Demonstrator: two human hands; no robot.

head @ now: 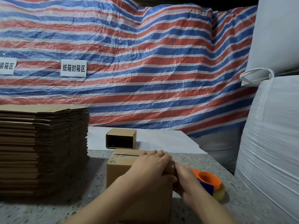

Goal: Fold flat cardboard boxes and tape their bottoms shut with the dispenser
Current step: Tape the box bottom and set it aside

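Head view, wide angle, looking down at the speckled tabletop point(68, 206). I note the edges first: a tall stack of flat cardboard point(42, 147) walls off the left side, its right edge close to the box I am working on, with only a narrow strip of tabletop between. White bulk sacks point(271, 143) close the right side. A striped tarp point(145, 70) hangs across the back. The far edge of a white sheet point(161, 141) runs under the tarp. Open room lies mainly to the right front, between box and sacks, and in the near left corner.

Folded cardboard box point(119, 172) stands in the centre foreground, taped seam up; the seam and the long axis run roughly left to right, slightly away from me. A second small box point(120, 138) lies on its side behind it, on the white sheet, open mouth toward me.

Left hand point(150, 167) lies flat on the box top, fingers straight and pressing near the right edge. Right hand point(186, 180) sits at the box's right wall, fingers curled; the orange tape dispenser point(208, 178) shows just behind it, its roll toward the sacks. I cannot tell whether the right hand grips the dispenser or merely pinches at the box corner.
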